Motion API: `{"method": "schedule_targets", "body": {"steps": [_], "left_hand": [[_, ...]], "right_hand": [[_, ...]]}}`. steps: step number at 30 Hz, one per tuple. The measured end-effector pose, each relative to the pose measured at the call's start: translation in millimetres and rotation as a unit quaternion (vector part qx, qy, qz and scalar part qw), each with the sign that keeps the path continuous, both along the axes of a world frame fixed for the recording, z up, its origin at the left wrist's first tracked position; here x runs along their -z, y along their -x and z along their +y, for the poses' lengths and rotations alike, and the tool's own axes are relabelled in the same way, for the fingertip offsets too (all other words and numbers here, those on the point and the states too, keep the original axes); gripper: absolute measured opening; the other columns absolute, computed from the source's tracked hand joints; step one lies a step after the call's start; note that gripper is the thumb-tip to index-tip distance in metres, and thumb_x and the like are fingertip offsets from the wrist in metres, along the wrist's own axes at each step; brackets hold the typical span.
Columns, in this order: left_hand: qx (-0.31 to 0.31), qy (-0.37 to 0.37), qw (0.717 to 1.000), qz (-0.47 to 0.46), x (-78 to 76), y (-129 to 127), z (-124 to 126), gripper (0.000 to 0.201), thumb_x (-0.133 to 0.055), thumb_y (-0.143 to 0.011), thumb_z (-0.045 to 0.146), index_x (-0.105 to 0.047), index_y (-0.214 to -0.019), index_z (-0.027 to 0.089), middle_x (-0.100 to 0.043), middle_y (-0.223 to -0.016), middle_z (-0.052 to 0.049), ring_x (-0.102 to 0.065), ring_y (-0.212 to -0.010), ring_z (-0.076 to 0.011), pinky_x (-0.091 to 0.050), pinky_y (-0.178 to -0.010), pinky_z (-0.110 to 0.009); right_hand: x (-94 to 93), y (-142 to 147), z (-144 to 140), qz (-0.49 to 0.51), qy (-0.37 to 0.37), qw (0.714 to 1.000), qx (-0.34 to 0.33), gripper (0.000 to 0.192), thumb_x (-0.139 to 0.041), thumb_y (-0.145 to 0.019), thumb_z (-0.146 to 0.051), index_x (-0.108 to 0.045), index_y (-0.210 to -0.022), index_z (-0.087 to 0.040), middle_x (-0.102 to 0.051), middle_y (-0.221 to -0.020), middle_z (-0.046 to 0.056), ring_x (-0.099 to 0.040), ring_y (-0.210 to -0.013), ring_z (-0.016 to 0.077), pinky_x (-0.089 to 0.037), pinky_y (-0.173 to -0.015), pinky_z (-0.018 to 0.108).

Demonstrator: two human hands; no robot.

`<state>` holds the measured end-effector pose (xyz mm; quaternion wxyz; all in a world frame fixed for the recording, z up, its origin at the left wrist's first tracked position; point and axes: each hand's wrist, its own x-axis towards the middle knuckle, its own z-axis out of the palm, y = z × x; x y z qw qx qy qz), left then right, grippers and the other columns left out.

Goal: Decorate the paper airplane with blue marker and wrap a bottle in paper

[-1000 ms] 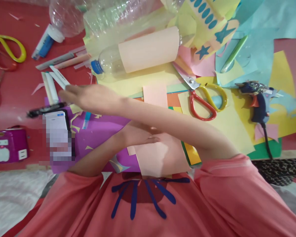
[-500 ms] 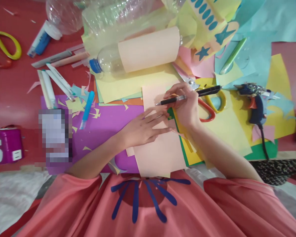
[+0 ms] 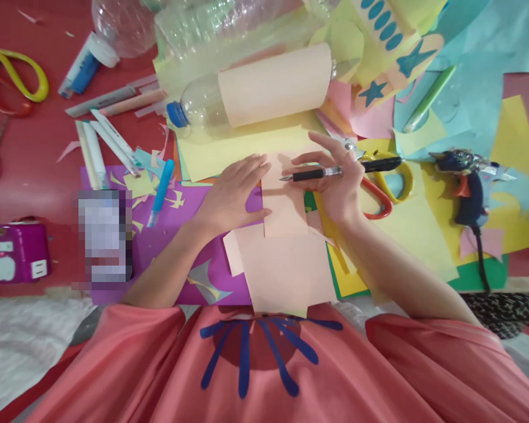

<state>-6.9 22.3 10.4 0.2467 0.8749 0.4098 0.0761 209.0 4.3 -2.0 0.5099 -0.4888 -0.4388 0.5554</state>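
Between my hands lies a strip of pale peach paper, over a larger peach sheet. My left hand rests at the strip's left edge, its fingers stretched out and holding nothing. In my right hand a black pen is gripped, its tip pointing left just above the strip. Behind my hands a clear plastic bottle with a blue cap lies on its side, a peach paper sleeve around it. Scissors with red and yellow handles lie beside my right hand.
On the right lies a glue gun with its cord. Several markers, a phone, a purple box-shaped object and other scissors are on the left. Purple paper and small scraps spread under my left arm.
My left hand has drawn back left and up from the middle of the peach strip to its left edge, uncovering it. My right hand keeps the pen, its index finger now raised more.
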Motion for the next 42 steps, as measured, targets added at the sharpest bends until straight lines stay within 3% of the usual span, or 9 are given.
{"method": "schedule_targets", "body": {"steps": [4,8,13,18,22,25,32,42], "left_hand": [[0.008,0.014,0.999,0.045,0.8,-4,-1,0.074,-0.065,-0.087,0.039,-0.034,-0.149,0.015,-0.033,-0.160,-0.016,-0.028,-0.150,-0.0312,-0.024,-0.124,-0.049],[0.003,0.012,0.999,0.052,3.7,-4,-1,0.078,-0.065,-0.086,0.041,-0.031,-0.151,0.013,-0.030,-0.161,-0.016,-0.025,-0.151,-0.0306,-0.022,-0.125,-0.047],[0.000,0.012,0.999,0.053,5.0,-4,-1,0.083,-0.065,-0.085,0.043,-0.027,-0.152,0.009,-0.029,-0.161,-0.018,-0.023,-0.152,-0.0303,-0.021,-0.126,-0.045],[-0.003,0.001,0.999,0.039,8.0,-4,-1,0.087,-0.066,-0.083,0.043,-0.024,-0.152,0.009,-0.027,-0.162,-0.018,-0.022,-0.152,-0.0312,-0.022,-0.126,-0.046],[-0.011,0.006,0.999,0.051,8.1,-5,-1,0.091,-0.067,-0.081,0.042,-0.023,-0.152,0.005,-0.026,-0.162,-0.019,-0.021,-0.152,-0.0320,-0.022,-0.126,-0.046],[-0.010,0.011,0.998,0.055,6.4,-5,-1,0.090,-0.067,-0.080,0.037,-0.023,-0.152,0.006,-0.025,-0.162,-0.019,-0.022,-0.152,-0.0322,-0.022,-0.126,-0.047],[-0.007,0.008,0.999,0.048,6.0,-4,-1,0.088,-0.067,-0.079,0.034,-0.025,-0.151,0.006,-0.026,-0.162,-0.019,-0.022,-0.152,-0.0323,-0.023,-0.126,-0.047],[-0.004,0.005,0.999,0.036,7.4,-4,-1,0.087,-0.066,-0.080,0.034,-0.025,-0.152,0.009,-0.027,-0.162,-0.018,-0.024,-0.152,-0.0329,-0.024,-0.125,-0.049]], "right_hand": [[-3.2,0,1,0.015,0.003,0.998,0.069,0.054,-0.040,-0.086,-0.070,-0.065,-0.106,-0.027,-0.062,-0.071,0.001,-0.065,-0.058,0.0159,-0.056,-0.057,0.033],[-9.6,-1,4,-0.033,-0.032,0.993,0.106,0.047,-0.049,-0.087,-0.065,-0.068,-0.089,-0.023,-0.069,-0.076,0.003,-0.068,-0.066,0.0160,-0.057,-0.064,0.033],[-20.5,0,8,-0.013,-0.018,0.999,0.045,0.045,-0.056,-0.086,-0.063,-0.071,-0.086,-0.020,-0.073,-0.072,0.004,-0.070,-0.061,0.0172,-0.059,-0.064,0.036],[-18.3,8,9,-0.102,-0.032,0.992,-0.060,0.019,-0.074,-0.076,-0.036,-0.065,-0.080,-0.019,-0.070,-0.076,0.001,-0.068,-0.069,0.0141,-0.056,-0.070,0.031],[-8.8,14,4,-0.156,-0.061,0.980,-0.109,0.006,-0.064,-0.079,-0.024,-0.062,-0.081,-0.019,-0.070,-0.077,0.001,-0.066,-0.068,0.0128,-0.052,-0.064,0.028],[-5.3,16,0,-0.210,-0.071,0.964,-0.144,0.007,-0.059,-0.078,-0.021,-0.065,-0.083,-0.019,-0.071,-0.076,0.002,-0.063,-0.065,0.0124,-0.049,-0.061,0.027],[-11.6,24,-5,-0.266,-0.040,0.956,-0.113,0.006,-0.060,-0.074,-0.017,-0.066,-0.077,-0.018,-0.067,-0.066,0.000,-0.057,-0.059,0.0114,-0.045,-0.056,0.026],[-15.3,27,-4,-0.275,-0.013,0.953,-0.126,0.006,-0.060,-0.074,-0.016,-0.066,-0.075,-0.018,-0.066,-0.065,0.000,-0.055,-0.057,0.0112,-0.044,-0.057,0.026]]}}
